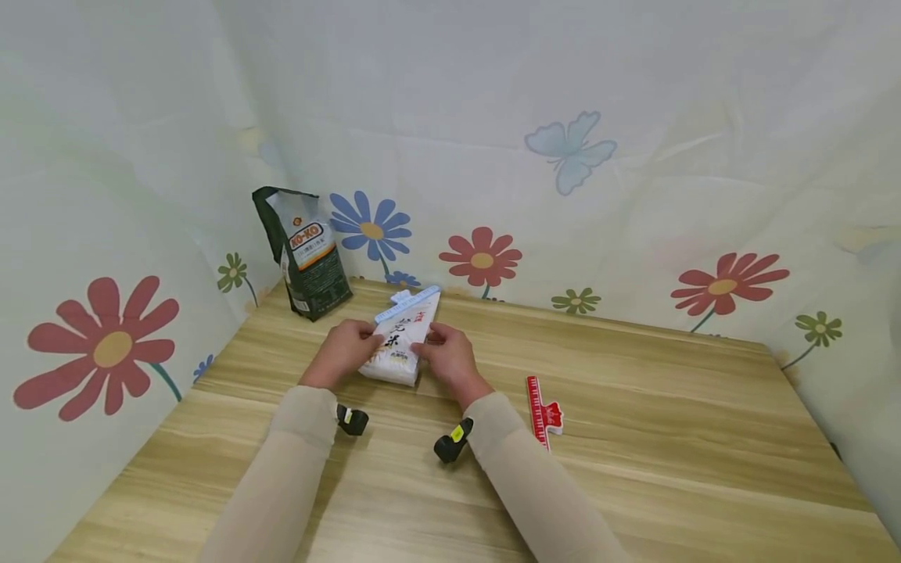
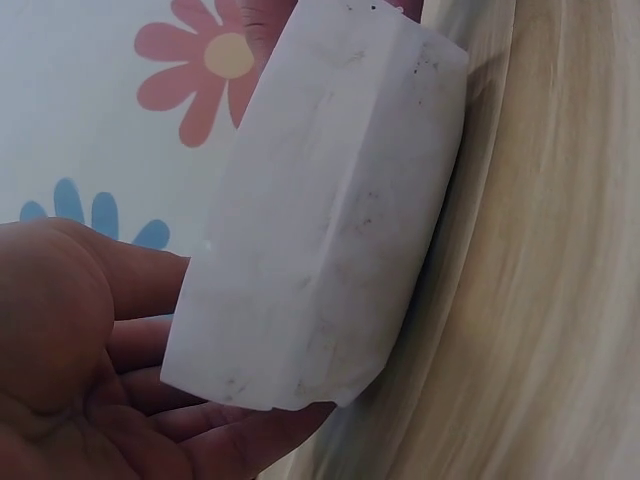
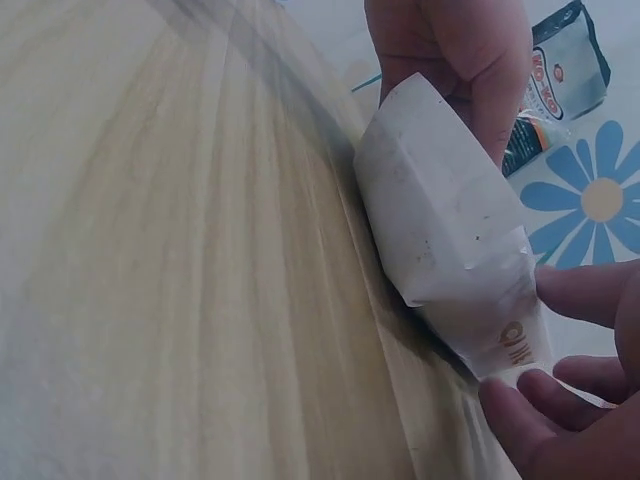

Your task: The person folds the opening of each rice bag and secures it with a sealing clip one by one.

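A white bag (image 1: 403,342) with black and red lettering lies tilted on the table, its narrow bottom end towards me. Across its far, folded end sits a light blue bag clip (image 1: 408,305). My left hand (image 1: 346,349) grips the bag's left side, thumb on the printed face and fingers underneath. On the opposite side my right hand (image 1: 453,358) holds the edge between thumb and fingers. The left wrist view shows the bag's plain white bottom (image 2: 320,220), low over the wood. In the right wrist view, fingertips (image 3: 508,415) press its side near a brown print.
A dark green and silver KO-KO bag (image 1: 317,266) stands upright in the back left corner. To the right of my right forearm lies a red bag clip (image 1: 543,414). Flower-printed cloth (image 1: 619,211) hangs behind and beside the wooden table (image 1: 669,438).
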A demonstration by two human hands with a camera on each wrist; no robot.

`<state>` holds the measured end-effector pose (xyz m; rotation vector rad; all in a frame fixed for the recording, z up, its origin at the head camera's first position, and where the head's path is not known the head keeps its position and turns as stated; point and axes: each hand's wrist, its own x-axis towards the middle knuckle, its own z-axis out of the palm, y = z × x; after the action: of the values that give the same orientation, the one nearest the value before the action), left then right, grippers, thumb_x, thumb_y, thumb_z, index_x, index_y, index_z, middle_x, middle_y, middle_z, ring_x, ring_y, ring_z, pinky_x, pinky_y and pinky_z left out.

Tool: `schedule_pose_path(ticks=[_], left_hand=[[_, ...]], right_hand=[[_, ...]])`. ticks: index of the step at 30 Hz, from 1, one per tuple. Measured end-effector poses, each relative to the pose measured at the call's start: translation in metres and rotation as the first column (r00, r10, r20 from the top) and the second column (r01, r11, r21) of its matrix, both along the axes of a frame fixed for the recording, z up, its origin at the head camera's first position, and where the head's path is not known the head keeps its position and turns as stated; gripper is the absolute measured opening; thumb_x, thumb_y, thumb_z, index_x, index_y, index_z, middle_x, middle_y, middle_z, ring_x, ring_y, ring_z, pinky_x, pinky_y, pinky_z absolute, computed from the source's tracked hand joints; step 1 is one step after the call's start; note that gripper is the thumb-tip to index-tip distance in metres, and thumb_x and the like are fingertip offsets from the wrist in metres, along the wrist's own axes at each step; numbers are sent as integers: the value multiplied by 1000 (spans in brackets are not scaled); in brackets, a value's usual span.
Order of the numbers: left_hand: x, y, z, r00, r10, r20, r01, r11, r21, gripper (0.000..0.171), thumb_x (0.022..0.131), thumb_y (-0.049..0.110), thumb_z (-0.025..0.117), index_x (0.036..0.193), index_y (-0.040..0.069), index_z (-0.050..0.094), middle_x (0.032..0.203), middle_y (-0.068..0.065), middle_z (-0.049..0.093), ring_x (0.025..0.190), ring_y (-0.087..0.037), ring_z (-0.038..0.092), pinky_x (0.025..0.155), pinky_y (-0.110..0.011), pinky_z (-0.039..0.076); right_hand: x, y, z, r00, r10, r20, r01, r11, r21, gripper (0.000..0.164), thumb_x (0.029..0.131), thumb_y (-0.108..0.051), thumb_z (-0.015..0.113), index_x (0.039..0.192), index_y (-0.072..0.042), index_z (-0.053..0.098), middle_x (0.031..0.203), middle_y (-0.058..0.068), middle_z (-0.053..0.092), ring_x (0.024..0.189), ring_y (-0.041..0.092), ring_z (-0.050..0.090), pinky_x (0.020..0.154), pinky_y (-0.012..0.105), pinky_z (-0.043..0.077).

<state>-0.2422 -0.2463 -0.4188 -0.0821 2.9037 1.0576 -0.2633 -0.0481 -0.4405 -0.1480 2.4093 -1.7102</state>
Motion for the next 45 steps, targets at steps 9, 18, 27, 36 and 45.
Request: schedule_pose_path(ticks=[9, 18, 27, 36, 45], left_hand=[[5, -10, 10, 998, 55, -29, -54, 998, 45, 44, 98, 34, 52, 129, 4, 60, 130, -16, 61, 120, -32, 56, 102, -48, 43], [8, -22, 29, 964, 173, -203, -149, 980, 130, 44, 99, 38, 50, 127, 6, 61, 118, -16, 66, 106, -32, 62, 88, -46, 49], [5, -36, 39, 861, 372, -347, -289, 919, 269, 40, 98, 38, 51, 121, 8, 64, 117, -15, 64, 110, -31, 57, 94, -48, 45], [1, -53, 41, 754, 499, -428, -360, 858, 366, 49, 96, 34, 56, 138, 8, 50, 142, -17, 46, 127, -36, 44, 104, -53, 37], [-10, -64, 45, 789, 525, -319, -381, 826, 416, 88, 88, 54, 61, 156, 24, 12, 160, -9, 15, 147, -29, 19, 117, -52, 24]], right_hand=[[-5, -2, 10, 991, 0, -135, 13, 996, 92, 55, 89, -21, 69, 140, -12, 52, 139, 10, 53, 130, 27, 48, 105, 43, 43], [-11, -7, 32, 954, 65, -293, -16, 986, 168, 51, 89, -21, 68, 138, -13, 54, 133, 13, 56, 127, 28, 51, 104, 44, 43], [-18, -22, 48, 931, 147, -333, -72, 971, 226, 48, 92, -25, 64, 139, -19, 54, 137, 7, 57, 128, 25, 51, 105, 41, 44], [-24, -39, 55, 919, 193, -345, -114, 965, 235, 46, 93, -26, 62, 137, -15, 55, 136, 8, 56, 127, 25, 51, 106, 42, 42], [-34, -54, 60, 921, 212, -326, -141, 963, 229, 49, 93, -26, 61, 141, -17, 51, 139, 8, 54, 128, 25, 50, 104, 41, 43]])
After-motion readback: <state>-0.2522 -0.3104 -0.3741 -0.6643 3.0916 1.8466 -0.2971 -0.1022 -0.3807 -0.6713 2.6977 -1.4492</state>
